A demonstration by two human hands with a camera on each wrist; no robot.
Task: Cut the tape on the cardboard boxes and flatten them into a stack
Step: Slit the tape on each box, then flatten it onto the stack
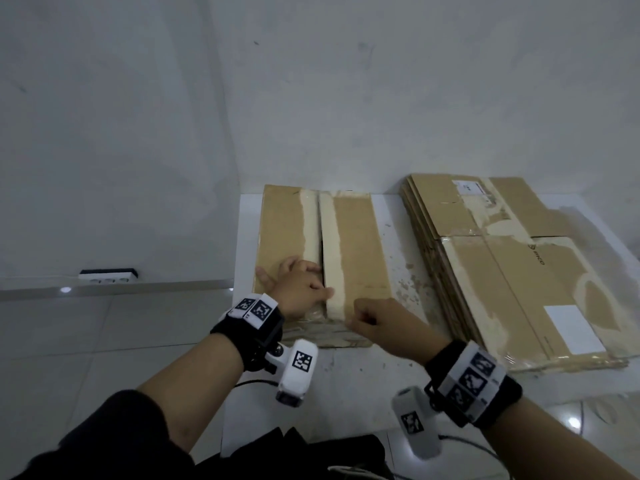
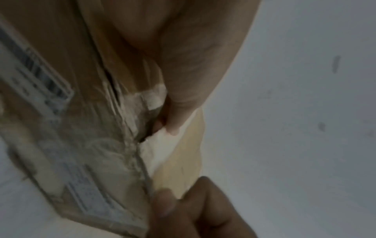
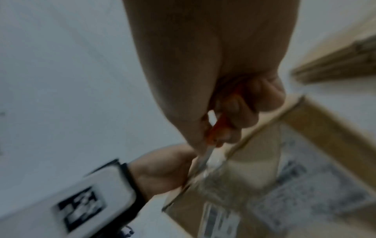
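Flanking the box (image 1: pixel 349 244), flattened cardboard (image 1: pixel 512 271) lies stacked rightward.

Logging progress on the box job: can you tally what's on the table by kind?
Unflattened cardboard box, seam split open: 1
Stack of flattened boxes (sheets too close to count): 1
Orange-handled cutter, in the right hand: 1
Total: 3
The left hand rests on the box at the seam.

On the top sheet of the flattened brown cardboard stack (image 1: pixel 512 271) at my right I read one dark printed word, "PICO" (image 1: pixel 539 258). The white shipping labels (image 1: pixel 468 187) carry print too blurred to read.
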